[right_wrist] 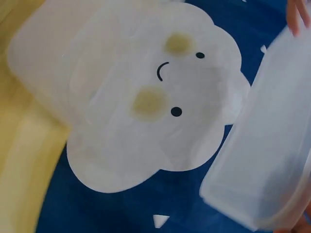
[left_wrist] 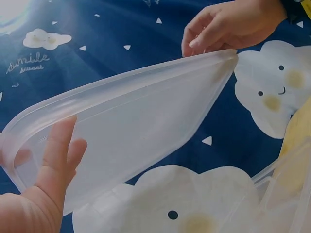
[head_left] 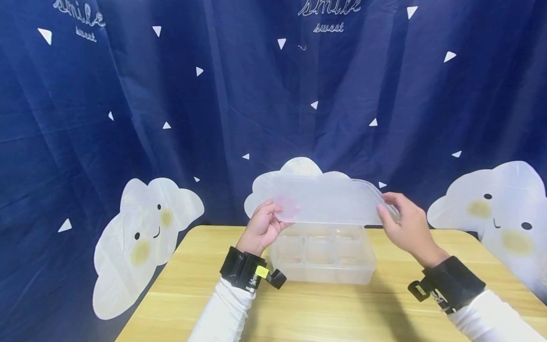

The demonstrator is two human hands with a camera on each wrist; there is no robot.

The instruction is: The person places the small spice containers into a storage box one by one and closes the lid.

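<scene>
A frosted clear plastic lid (head_left: 329,202) is held up in the air, tilted, above and behind a matching divided box (head_left: 325,274). My left hand (head_left: 262,227) grips its left end, and some of those fingers show pink through the plastic. At the opposite end, my right hand (head_left: 408,227) pinches the edge between thumb and fingers. The left wrist view shows the lid's raised rim (left_wrist: 121,82) and a left finger (left_wrist: 57,150) against its face. In the right wrist view only a sliver of the right hand shows beside the lid (right_wrist: 262,131).
The box, with several open compartments, stands on a light wood-grain table (head_left: 183,294) near its back edge. Behind the table hangs a dark blue curtain (head_left: 265,109) printed with white clouds and triangles. Both wrists wear black straps with small attached devices.
</scene>
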